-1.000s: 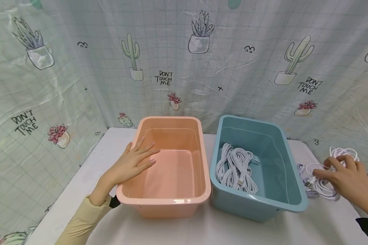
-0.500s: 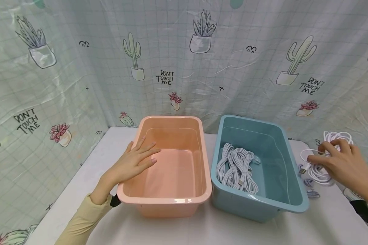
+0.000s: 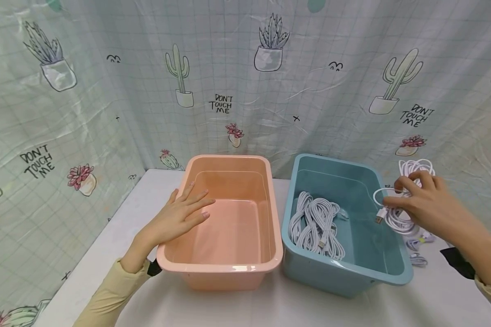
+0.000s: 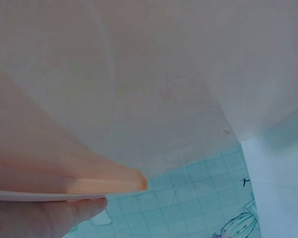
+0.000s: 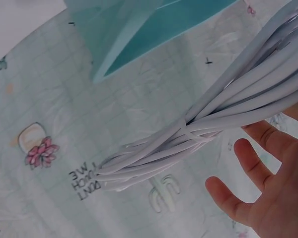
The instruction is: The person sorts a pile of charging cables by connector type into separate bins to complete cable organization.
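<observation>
My left hand (image 3: 180,215) rests on the left rim of a peach plastic bin (image 3: 235,236), fingers straight and spread over its inside. In the left wrist view, part of this hand (image 4: 49,218) shows below the bin's rim (image 4: 99,187). My right hand (image 3: 429,206) pinches a coiled white USB cable (image 3: 398,223) above the right rim of a blue-grey bin (image 3: 327,277). The cable's plug (image 3: 380,214) hangs over that bin's inside. The right wrist view shows the coil (image 5: 203,119) tied at its middle, with several fingers (image 5: 253,163) extended beneath it.
Several coiled white cables (image 3: 319,222) lie at the left inside the blue-grey bin. A few more bundles (image 3: 418,260) lie on the white table (image 3: 249,309) right of it. A cactus-print curtain (image 3: 139,109) stands behind and beside the table.
My right hand has carried the coiled cable up and leftward from the table's right side to the blue-grey bin's right rim. The left hand stays on the peach bin.
</observation>
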Available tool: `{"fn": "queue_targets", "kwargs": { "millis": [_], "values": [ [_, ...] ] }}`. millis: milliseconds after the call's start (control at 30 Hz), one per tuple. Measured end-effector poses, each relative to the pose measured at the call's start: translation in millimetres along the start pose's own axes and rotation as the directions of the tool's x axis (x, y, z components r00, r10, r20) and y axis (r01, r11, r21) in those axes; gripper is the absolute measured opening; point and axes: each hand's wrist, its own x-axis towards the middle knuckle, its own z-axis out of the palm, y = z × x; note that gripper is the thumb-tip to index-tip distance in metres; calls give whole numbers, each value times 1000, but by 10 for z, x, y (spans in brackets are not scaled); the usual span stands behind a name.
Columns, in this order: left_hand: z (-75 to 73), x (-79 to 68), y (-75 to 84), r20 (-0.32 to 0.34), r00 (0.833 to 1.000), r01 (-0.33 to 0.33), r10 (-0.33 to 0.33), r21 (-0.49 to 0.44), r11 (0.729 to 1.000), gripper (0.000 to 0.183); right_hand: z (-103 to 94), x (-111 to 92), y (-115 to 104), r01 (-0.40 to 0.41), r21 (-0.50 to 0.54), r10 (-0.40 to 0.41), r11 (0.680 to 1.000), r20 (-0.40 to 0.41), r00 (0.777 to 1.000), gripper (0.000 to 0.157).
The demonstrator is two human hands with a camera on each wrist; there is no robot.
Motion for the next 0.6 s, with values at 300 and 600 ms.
{"fn": "queue_targets", "kwargs": {
  "millis": [300, 600],
  "values": [
    [11, -2, -10, 0, 1000, -8, 8, 25, 1000, 43, -16, 233, -138, 124, 15, -123, 992, -46, 991, 52],
    [16, -6, -7, 11, 1000, -12, 12, 47, 999, 43, 16, 407, -291, 227, -2, -227, 974, -57, 972, 51]
  ]
}}
